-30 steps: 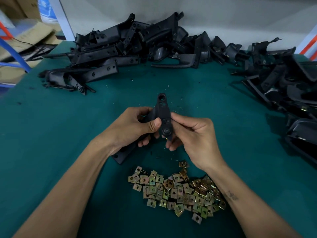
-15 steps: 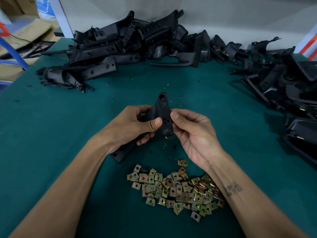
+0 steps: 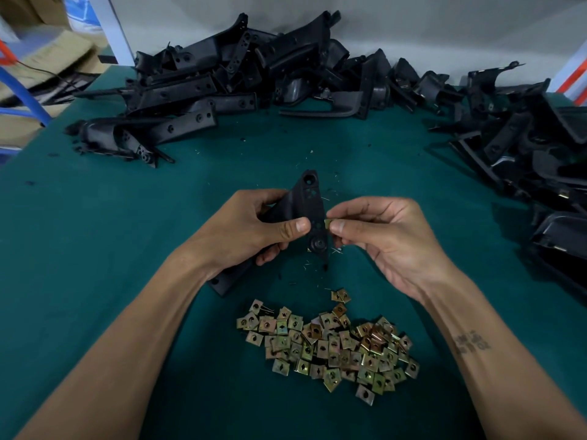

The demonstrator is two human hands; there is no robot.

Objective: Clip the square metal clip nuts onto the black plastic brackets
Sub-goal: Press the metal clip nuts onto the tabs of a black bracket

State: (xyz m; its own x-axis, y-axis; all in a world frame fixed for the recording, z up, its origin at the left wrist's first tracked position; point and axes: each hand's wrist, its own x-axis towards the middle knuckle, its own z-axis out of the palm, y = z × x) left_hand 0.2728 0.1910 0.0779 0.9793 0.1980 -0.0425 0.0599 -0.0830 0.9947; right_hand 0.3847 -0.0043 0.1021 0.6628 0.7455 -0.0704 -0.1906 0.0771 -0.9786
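My left hand (image 3: 251, 230) grips a black plastic bracket (image 3: 309, 201) above the middle of the green table, thumb pressed on its face, holed tab pointing away from me. My right hand (image 3: 381, 236) pinches one square metal clip nut (image 3: 327, 222) between thumb and forefinger, right at the bracket's right edge. The bracket's lower end (image 3: 224, 282) pokes out below my left wrist. A heap of several brass-coloured clip nuts (image 3: 330, 341) lies on the table close to me, between my forearms.
A long pile of black brackets (image 3: 222, 84) lines the table's far edge, and another pile (image 3: 524, 138) fills the right side. Small metal shavings (image 3: 317, 268) are scattered under my hands. Cardboard boxes (image 3: 47, 58) and a blue pipe (image 3: 25, 93) stand beyond the left corner.
My right hand has pulled back slightly from the bracket's lower hole and turned palm-up; a clip nut now shows between its fingertips at the bracket's right edge. My left hand kept its grip.
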